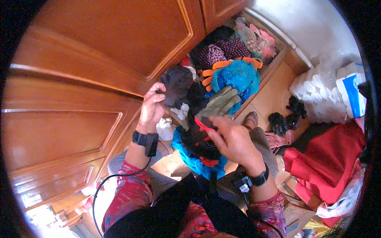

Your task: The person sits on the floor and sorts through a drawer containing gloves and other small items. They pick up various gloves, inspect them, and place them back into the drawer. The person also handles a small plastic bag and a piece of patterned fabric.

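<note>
My left hand (152, 108) pinches the edge of a dark grey cloth item (176, 84) between thumb and forefinger, beside the wooden cabinet. My right hand (236, 141), slightly blurred, is at the red cuff (203, 125) of a grey-green work glove (222, 102); whether its fingers grip the cuff is unclear. The glove's fingers point up and away, over a bright blue bundle (238, 76) with orange glove fingers (220, 64) sticking out around it. Below my hands, a black item (202, 145) with red parts lies over a blue bag (186, 156) between my knees.
Wooden cabinet doors (113, 38) rise at the left. Patterned cloth items (211, 55) and pink bundles (266, 40) fill an open drawer or compartment. Black gloves (278, 123), a red cloth (327, 157) and plastic-wrapped white rolls (317, 89) lie at the right. A cable (99, 186) hangs from my left wrist.
</note>
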Demonstrator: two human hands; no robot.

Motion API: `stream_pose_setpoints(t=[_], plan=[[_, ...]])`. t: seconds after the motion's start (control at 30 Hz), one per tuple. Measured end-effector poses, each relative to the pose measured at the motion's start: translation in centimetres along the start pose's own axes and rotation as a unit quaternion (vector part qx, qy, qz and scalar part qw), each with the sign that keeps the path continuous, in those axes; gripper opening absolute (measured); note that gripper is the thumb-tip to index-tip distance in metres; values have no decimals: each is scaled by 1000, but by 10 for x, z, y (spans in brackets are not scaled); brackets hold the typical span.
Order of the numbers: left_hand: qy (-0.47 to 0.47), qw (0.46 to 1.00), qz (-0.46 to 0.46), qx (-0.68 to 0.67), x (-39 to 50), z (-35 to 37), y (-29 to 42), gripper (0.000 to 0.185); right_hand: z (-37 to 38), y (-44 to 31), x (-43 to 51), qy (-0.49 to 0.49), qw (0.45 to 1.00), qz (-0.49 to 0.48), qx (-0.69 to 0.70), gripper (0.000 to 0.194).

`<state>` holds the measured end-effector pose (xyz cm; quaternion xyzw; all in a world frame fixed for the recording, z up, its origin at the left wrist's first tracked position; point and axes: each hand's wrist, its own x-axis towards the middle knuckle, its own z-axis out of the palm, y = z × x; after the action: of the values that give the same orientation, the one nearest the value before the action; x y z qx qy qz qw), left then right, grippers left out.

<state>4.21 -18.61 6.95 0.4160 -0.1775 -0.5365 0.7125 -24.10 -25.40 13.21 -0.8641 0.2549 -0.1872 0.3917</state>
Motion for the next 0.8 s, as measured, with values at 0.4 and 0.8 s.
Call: stream_pose_setpoints(t=[0.4, 0.8], plan=[[-262, 770, 204, 545, -111, 114, -18, 15, 18, 6, 47, -3, 688, 233, 688, 25], [-7, 938, 100, 332, -121, 74, 4, 40, 2, 5, 43, 82, 759, 176, 621, 31]])
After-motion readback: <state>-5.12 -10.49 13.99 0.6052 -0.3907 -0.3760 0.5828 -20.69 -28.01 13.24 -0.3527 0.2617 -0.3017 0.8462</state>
